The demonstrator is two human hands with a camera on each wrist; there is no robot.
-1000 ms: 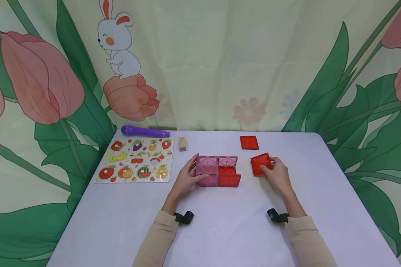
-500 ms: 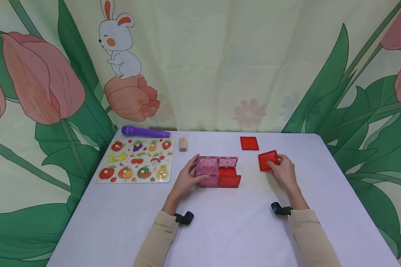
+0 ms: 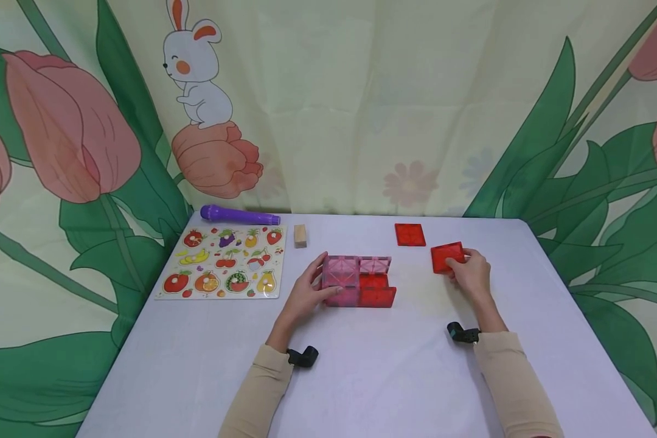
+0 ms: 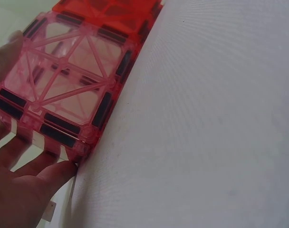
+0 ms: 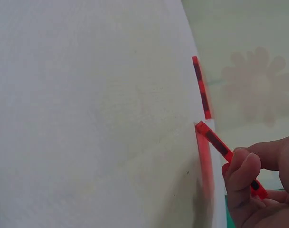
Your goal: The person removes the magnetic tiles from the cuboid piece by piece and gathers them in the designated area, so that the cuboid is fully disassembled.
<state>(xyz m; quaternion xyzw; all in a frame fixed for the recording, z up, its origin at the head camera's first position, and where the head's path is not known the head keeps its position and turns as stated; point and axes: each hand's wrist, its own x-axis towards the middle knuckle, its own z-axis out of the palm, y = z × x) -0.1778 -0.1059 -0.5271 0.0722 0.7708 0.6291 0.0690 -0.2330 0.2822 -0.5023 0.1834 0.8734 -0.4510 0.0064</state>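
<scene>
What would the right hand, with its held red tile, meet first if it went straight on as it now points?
Probably the other red tile, lying flat ahead-left of the right hand; depth is unclear, so the held tile might pass over or beside it.

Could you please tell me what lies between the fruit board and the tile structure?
The head view shows the left hand holding the tile structure, with bare white cloth between that hand and the fruit board.

Right hand [image 5: 244, 178]'s got a thin, flat red plastic tile with dark strips along its edge [image 5: 219, 146] pinched at a slant over the white tabletop [image 5: 97, 109], a similar red tile [image 5: 201, 88] lying flat nearby, plus a faded pink flower [image 5: 261, 83] on the pale backdrop [image 5: 239, 23].
</scene>
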